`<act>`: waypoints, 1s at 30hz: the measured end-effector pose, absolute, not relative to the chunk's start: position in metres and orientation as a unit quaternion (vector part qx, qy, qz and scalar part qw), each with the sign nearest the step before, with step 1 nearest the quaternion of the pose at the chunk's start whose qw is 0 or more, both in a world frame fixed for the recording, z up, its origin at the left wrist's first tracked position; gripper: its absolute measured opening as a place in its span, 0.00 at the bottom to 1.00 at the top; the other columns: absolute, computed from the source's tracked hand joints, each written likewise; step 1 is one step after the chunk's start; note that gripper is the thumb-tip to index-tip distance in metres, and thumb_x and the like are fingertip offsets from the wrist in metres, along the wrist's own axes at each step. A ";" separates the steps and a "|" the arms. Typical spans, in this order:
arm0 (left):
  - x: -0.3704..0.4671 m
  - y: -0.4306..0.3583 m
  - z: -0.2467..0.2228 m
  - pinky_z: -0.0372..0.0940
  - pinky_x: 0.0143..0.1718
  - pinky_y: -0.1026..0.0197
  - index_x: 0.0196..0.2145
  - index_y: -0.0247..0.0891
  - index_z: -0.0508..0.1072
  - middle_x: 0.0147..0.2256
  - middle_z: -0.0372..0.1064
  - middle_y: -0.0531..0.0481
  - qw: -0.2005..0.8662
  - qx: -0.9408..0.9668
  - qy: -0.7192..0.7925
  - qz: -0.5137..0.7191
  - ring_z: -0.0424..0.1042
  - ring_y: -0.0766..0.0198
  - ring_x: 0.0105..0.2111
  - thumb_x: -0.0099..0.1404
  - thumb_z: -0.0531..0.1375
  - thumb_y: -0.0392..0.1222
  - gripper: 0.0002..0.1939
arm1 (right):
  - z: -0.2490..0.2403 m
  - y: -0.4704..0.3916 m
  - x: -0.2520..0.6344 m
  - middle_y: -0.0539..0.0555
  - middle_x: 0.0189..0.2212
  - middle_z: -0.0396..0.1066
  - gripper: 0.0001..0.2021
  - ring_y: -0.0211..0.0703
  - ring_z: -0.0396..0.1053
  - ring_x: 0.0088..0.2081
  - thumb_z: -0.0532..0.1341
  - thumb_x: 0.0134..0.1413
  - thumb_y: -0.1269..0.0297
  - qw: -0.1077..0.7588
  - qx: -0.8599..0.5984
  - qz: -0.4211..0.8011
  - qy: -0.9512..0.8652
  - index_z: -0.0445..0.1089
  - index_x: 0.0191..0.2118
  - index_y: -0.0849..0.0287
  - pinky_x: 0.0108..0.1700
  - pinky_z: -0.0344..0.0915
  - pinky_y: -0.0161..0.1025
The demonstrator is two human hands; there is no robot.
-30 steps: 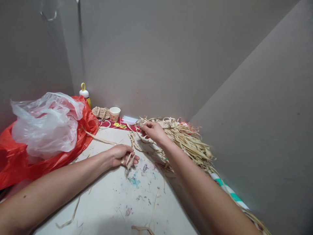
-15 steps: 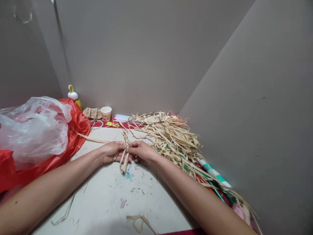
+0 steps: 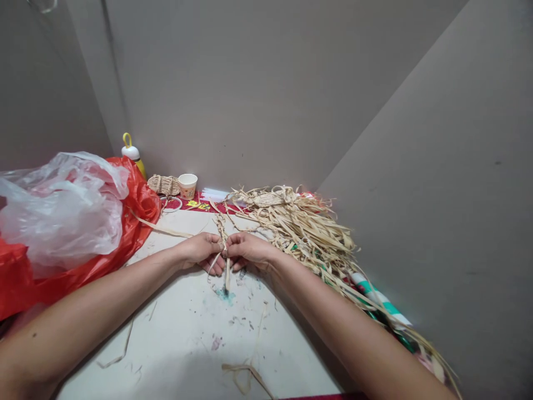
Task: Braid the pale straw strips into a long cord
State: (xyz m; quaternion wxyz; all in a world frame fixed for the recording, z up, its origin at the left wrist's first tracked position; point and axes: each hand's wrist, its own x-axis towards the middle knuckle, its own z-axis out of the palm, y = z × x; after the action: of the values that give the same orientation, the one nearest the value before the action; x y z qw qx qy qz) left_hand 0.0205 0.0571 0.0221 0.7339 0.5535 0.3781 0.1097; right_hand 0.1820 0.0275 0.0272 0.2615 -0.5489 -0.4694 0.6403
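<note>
A thin braid of dry straw-coloured strips runs away from me over the white board, its loose ends hanging toward me. My left hand pinches the braid's near end from the left, thumb on top and the lower fingers curled underneath. From the right, my right hand grips the same spot between thumb and fingertips. The two hands almost touch. Just beyond the right hand lies a large heap of loose straw strips. One long strip stretches leftward from near my left wrist to the red bag.
On the left lie a clear plastic bag and a red plastic bag. Along the wall stand a yellow-and-white bottle, a woven straw piece and a paper cup. Loose strips lie on the stained white board.
The camera view has shifted slightly. The loose ends below my hands have drawn together into a narrower bunch, and my right hand's fingers have shifted at the braid.
</note>
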 end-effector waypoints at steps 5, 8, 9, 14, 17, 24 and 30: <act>0.022 0.056 0.023 0.54 0.12 0.71 0.25 0.36 0.61 0.14 0.60 0.57 0.712 0.575 0.373 0.148 0.58 0.72 0.10 0.61 0.54 0.40 0.08 | 0.033 0.028 0.178 0.51 0.22 0.70 0.06 0.33 0.66 0.21 0.61 0.40 0.74 0.255 -0.548 0.642 -0.472 0.62 0.26 0.62 0.20 0.65 0.27; 0.022 0.056 0.024 0.50 0.11 0.71 0.23 0.36 0.62 0.13 0.58 0.58 0.704 0.587 0.370 0.153 0.55 0.74 0.10 0.60 0.53 0.38 0.08 | 0.034 0.028 0.175 0.49 0.21 0.67 0.05 0.30 0.61 0.18 0.59 0.41 0.74 0.249 -0.548 0.651 -0.463 0.61 0.26 0.61 0.17 0.59 0.26; 0.022 0.056 0.024 0.49 0.11 0.71 0.23 0.36 0.62 0.13 0.57 0.58 0.703 0.589 0.370 0.151 0.55 0.74 0.10 0.60 0.53 0.38 0.08 | 0.033 0.028 0.174 0.48 0.19 0.66 0.05 0.28 0.57 0.15 0.59 0.42 0.74 0.247 -0.549 0.653 -0.459 0.60 0.26 0.61 0.15 0.55 0.25; 0.019 0.058 0.027 0.46 0.09 0.71 0.23 0.37 0.61 0.14 0.56 0.59 0.705 0.590 0.372 0.130 0.54 0.74 0.09 0.59 0.52 0.36 0.07 | 0.035 0.029 0.174 0.43 0.14 0.54 0.05 0.25 0.45 0.13 0.57 0.46 0.71 0.233 -0.551 0.660 -0.455 0.60 0.24 0.61 0.12 0.39 0.24; 0.016 0.061 0.027 0.47 0.10 0.71 0.24 0.36 0.63 0.14 0.56 0.58 0.706 0.599 0.360 0.118 0.54 0.74 0.10 0.59 0.52 0.37 0.07 | 0.037 0.030 0.177 0.44 0.14 0.54 0.10 0.25 0.43 0.13 0.55 0.50 0.66 0.213 -0.547 0.668 -0.457 0.59 0.21 0.62 0.12 0.38 0.25; 0.015 0.063 0.026 0.47 0.11 0.71 0.25 0.37 0.63 0.15 0.57 0.58 0.667 0.636 0.376 0.093 0.56 0.73 0.11 0.59 0.54 0.41 0.07 | 0.031 0.034 0.183 0.42 0.14 0.50 0.12 0.25 0.41 0.12 0.56 0.52 0.63 0.186 -0.523 0.696 -0.455 0.56 0.22 0.60 0.12 0.37 0.25; 0.014 0.061 0.033 0.53 0.16 0.69 0.22 0.36 0.65 0.16 0.60 0.55 0.568 0.718 0.392 0.086 0.59 0.71 0.14 0.59 0.52 0.40 0.10 | 0.022 0.034 0.179 0.41 0.13 0.48 0.11 0.26 0.39 0.12 0.53 0.52 0.67 0.219 -0.526 0.687 -0.451 0.53 0.20 0.59 0.12 0.36 0.25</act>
State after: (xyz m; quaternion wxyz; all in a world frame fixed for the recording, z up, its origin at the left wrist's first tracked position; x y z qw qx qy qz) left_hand 0.0143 0.0608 0.0332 0.5685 0.7182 0.3918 0.0865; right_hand 0.1790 0.0339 0.0217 0.2191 -0.5258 -0.4507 0.6873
